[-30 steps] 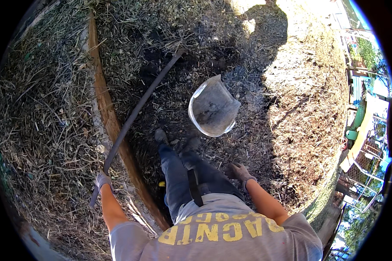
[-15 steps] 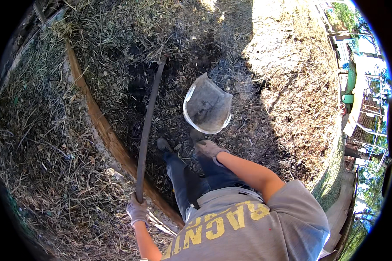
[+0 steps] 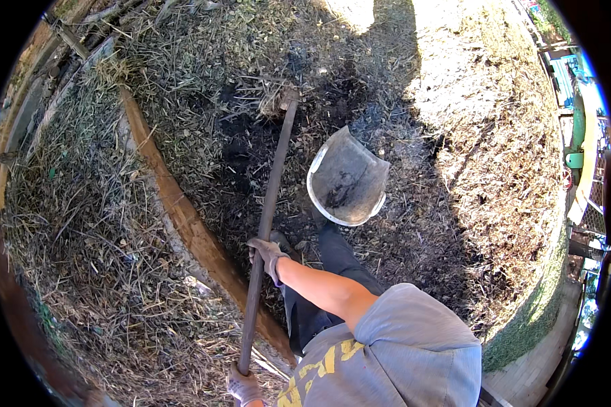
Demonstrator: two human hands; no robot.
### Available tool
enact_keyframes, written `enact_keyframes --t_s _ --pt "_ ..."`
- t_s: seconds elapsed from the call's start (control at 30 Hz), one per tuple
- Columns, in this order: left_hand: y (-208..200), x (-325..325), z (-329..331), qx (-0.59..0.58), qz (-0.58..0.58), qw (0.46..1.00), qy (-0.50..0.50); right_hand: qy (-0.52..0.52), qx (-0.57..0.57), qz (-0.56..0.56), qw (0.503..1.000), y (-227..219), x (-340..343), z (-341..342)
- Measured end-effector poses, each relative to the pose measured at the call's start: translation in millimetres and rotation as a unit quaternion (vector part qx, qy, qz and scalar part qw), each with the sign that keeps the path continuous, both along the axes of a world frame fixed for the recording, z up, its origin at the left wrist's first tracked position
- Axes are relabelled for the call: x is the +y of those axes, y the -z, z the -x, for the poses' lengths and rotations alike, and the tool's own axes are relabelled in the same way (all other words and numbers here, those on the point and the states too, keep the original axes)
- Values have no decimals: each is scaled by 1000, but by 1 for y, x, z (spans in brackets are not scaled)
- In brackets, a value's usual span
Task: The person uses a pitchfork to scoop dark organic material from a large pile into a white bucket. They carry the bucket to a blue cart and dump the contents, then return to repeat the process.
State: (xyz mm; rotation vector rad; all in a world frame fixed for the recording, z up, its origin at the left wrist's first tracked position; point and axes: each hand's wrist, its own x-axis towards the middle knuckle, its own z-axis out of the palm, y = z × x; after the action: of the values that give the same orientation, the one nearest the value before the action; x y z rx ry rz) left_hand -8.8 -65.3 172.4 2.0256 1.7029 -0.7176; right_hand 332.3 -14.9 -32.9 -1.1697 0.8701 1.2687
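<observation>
A long wooden-handled tool (image 3: 270,197) runs from the lower edge up to the straw-covered ground. Its far end lies among a clump of straw (image 3: 275,102), so the tool's head cannot be made out clearly. My left hand (image 3: 243,385), in a light glove, is closed round the handle near its lower end. Farther up, my gloved right hand (image 3: 268,258) grips the same handle, with that arm reaching across my body. Right of the handle, a worn grey bucket-like container (image 3: 349,178) with a broken edge and pale rim rests on the ground, apart from both hands.
A curved wooden beam (image 3: 183,217) lies left of the handle, with heaped dry straw (image 3: 95,264) beyond it. Sunlit litter (image 3: 502,156) covers the right side. At the far right stand a green metal post (image 3: 577,136) and a wire fence (image 3: 596,220).
My right hand has moved left from near my leg onto the handle. The tool's far end has shifted right, with a clump of straw now at it. The view has shifted too.
</observation>
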Motion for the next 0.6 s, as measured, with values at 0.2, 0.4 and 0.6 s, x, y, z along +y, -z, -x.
enact_keyframes --t_s 0.2,0.4,0.6 --pt "69 -25 -28 -94 5 994 48 -19 -121 89 988 -67 -82 -88" --pt "95 -42 -302 -220 209 950 71 65 -362 115 923 -102 -154 -333" --pt "120 -97 -517 -226 356 898 127 13 -378 267 886 -43 -222 -560"
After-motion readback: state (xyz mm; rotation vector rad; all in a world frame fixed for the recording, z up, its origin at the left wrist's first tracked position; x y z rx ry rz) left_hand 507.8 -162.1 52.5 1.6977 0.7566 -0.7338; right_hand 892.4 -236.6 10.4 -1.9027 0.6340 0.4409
